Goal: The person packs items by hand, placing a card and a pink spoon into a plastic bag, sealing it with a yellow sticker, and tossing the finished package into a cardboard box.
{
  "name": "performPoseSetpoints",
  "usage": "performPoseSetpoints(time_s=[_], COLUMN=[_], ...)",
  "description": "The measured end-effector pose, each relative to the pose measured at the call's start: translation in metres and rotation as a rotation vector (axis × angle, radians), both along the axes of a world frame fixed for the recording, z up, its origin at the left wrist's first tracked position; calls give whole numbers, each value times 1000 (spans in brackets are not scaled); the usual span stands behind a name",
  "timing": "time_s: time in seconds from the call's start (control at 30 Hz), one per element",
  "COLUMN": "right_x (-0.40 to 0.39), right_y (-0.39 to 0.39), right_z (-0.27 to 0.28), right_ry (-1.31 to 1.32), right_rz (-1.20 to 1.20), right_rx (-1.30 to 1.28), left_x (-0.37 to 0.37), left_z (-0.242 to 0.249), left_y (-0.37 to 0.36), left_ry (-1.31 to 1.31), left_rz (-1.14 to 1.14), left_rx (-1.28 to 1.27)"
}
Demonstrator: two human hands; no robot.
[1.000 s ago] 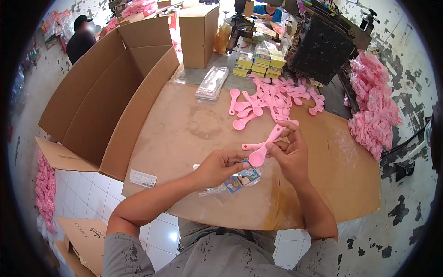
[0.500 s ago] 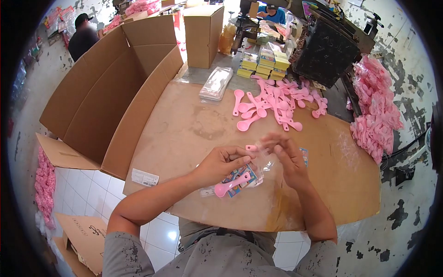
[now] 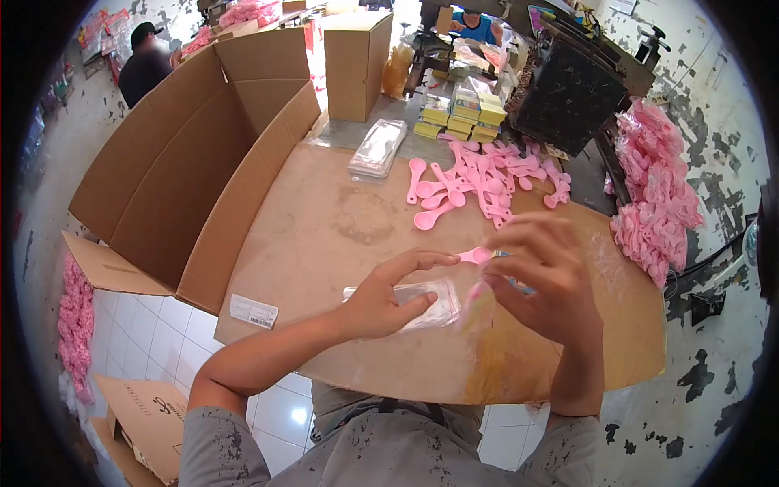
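Note:
My left hand (image 3: 381, 300) is over the brown table (image 3: 324, 227), with its thumb pinching a small stack of clear plastic bags (image 3: 434, 304) and its forefinger stretched toward a pink spoon (image 3: 475, 256). My right hand (image 3: 548, 280) is raised just right of it and blurred by motion. Its fingers are closed on that pink spoon and on a clear packet with a pink blur (image 3: 479, 296) in it. A bit of blue card (image 3: 519, 286) shows under the palm.
A heap of loose pink spoons (image 3: 487, 178) lies at the table's far side, by a flat pile of clear bags (image 3: 377, 148). A big open carton (image 3: 187, 162) stands on the left. Bagged pink spoons (image 3: 657, 195) are piled on the right. Another person (image 3: 146, 61) is at the far left.
The spoon went into the bag with the printed card. My right hand then lifted and swung toward me with the pink item, while my left hand stayed on the clear bags.

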State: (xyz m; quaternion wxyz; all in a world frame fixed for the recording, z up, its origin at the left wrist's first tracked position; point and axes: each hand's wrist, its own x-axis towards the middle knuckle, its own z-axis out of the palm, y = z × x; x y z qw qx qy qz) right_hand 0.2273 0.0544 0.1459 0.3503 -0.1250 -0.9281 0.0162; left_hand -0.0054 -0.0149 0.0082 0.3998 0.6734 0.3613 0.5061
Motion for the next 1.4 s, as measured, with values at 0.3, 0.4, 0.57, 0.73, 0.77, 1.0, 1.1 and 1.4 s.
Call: performPoseSetpoints(time_s=[0.3, 0.4, 0.57, 0.73, 0.77, 1.0, 1.1, 1.4], right_x=[-11, -16, -19, -25, -26, -34, -34, 38], right_y=[-3, -6, -11, -2, 1, -4, -3, 32], right_z=[-20, -23, -26, -40, -42, -53, -61, -31], right_ry=[-29, -30, -57, 135, 171, -79, -168, 92], right_rz=[-55, -23, -32, -100, -84, -148, -153, -203], right_rx=[-235, -296, -365, -165, -76, 289, 335, -849], left_x=[11, 12, 8, 9, 10, 6, 10, 3], left_z=[16, 13, 7, 10, 9, 6, 0, 11], left_y=[-7, -7, -3, -9, -9, -13, -11, -5], left_ry=[81, 60, -82, -170, -173, 84, 129, -38], left_rz=[93, 128, -15, 3, 21, 114, 128, -9], left_rx=[157, 144, 27, -114, -101, 22, 80, -214])
